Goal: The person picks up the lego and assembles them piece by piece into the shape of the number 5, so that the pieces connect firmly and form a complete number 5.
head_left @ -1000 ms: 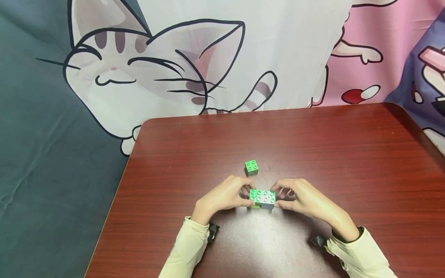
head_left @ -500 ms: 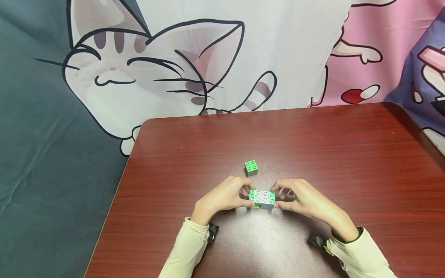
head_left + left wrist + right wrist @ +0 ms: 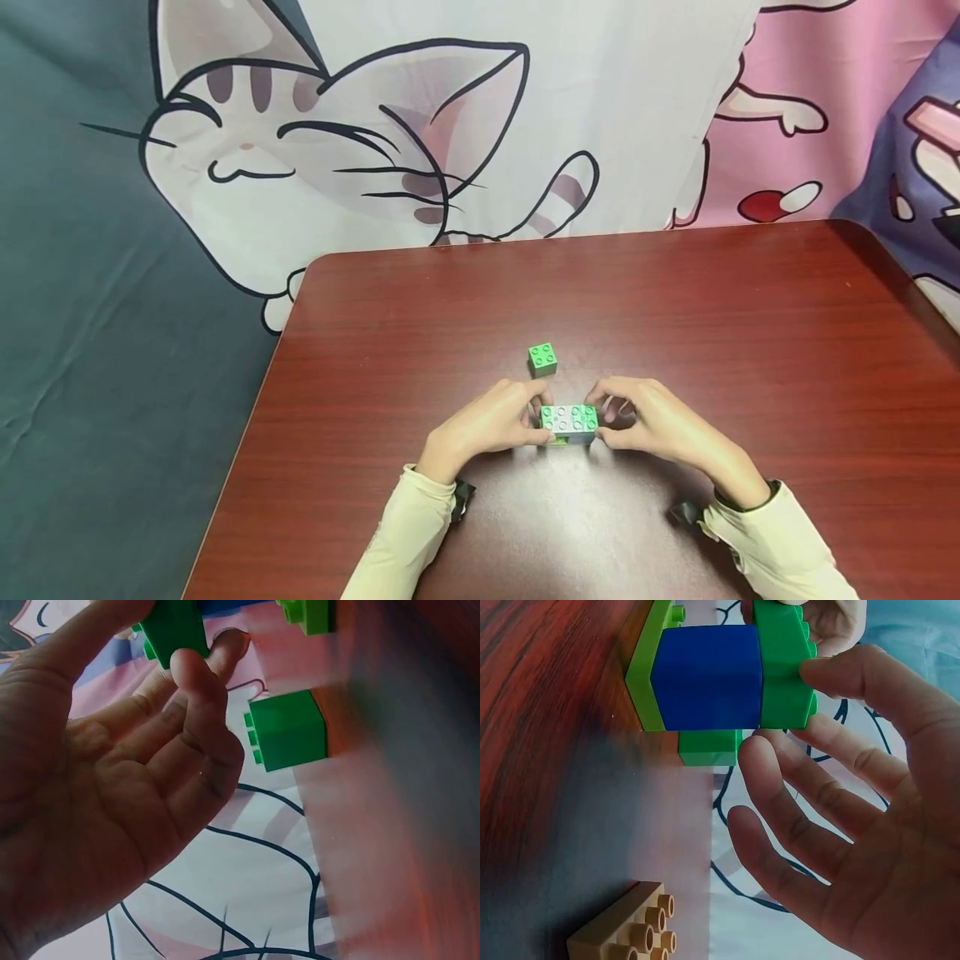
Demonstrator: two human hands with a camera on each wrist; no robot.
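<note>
A green building brick (image 3: 570, 419) with two rows of studs tops a small stack. Below it is a blue brick (image 3: 709, 679), over a lime-green brick (image 3: 645, 675) at the table. My left hand (image 3: 491, 418) grips the top brick's left end between thumb and fingers; in the left wrist view that end of the green brick (image 3: 176, 630) shows between them. At the right end, my right hand (image 3: 652, 421) holds the same brick with thumb and fingertips, the outer fingers loosely bent beneath.
A small green four-stud brick (image 3: 542, 359) stands alone just beyond the stack. In the right wrist view a tan brick (image 3: 615, 926) lies on the table, off to the side. A cat-print curtain (image 3: 360, 150) hangs behind the brown table (image 3: 420, 317).
Both hands and the stack have shifted very slightly to the right, and the right hand's fingers sit a little farther up. The grip on the green brick stays; the lone brick stands where it was.
</note>
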